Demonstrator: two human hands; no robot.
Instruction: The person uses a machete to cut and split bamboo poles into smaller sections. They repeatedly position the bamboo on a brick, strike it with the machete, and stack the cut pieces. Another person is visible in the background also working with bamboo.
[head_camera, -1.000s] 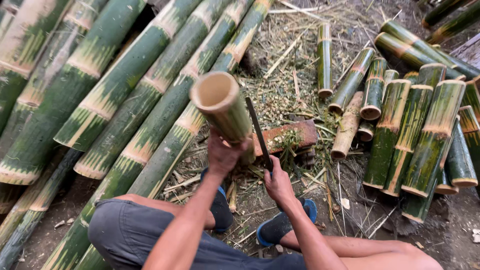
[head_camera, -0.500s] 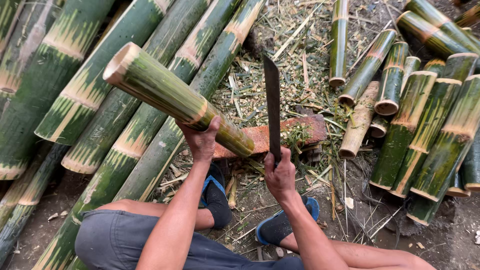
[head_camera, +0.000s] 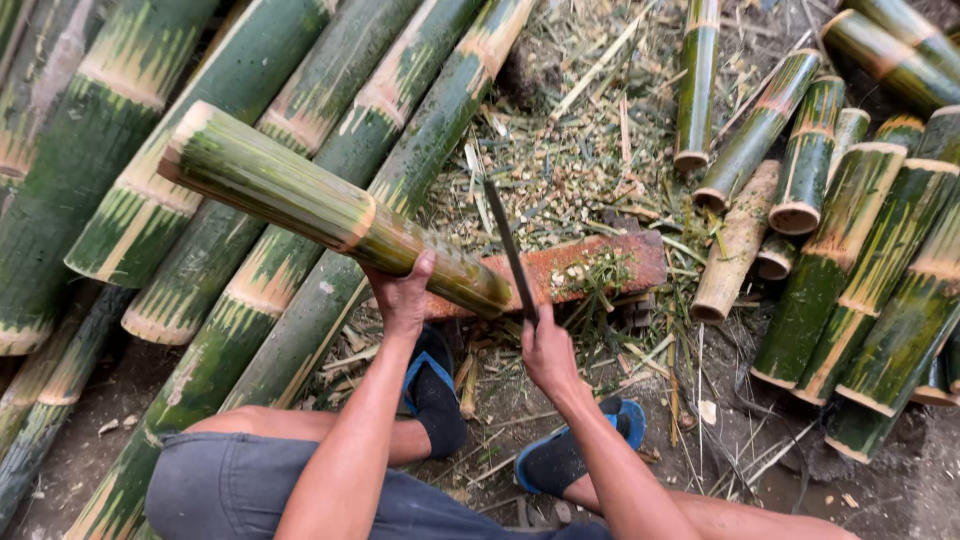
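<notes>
My left hand (head_camera: 402, 293) grips a short green bamboo section (head_camera: 320, 210) from below and holds it slanted, cut end up to the left, lower end resting on a reddish wooden chopping block (head_camera: 590, 268). My right hand (head_camera: 547, 348) is closed on the handle of a long dark knife (head_camera: 509, 248), whose blade points up and away, right beside the lower end of the bamboo. My feet in dark socks and blue sandals (head_camera: 560, 455) rest just below the block.
Long green bamboo poles (head_camera: 330, 110) lie diagonally on the left. A pile of short cut bamboo sections (head_camera: 850, 240) lies on the right. Chips and splinters (head_camera: 580, 150) cover the dirt around the block.
The bamboo section has tipped from nearly upright down to a slant toward the left. The knife rose high, then came down beside the bamboo's lower end.
</notes>
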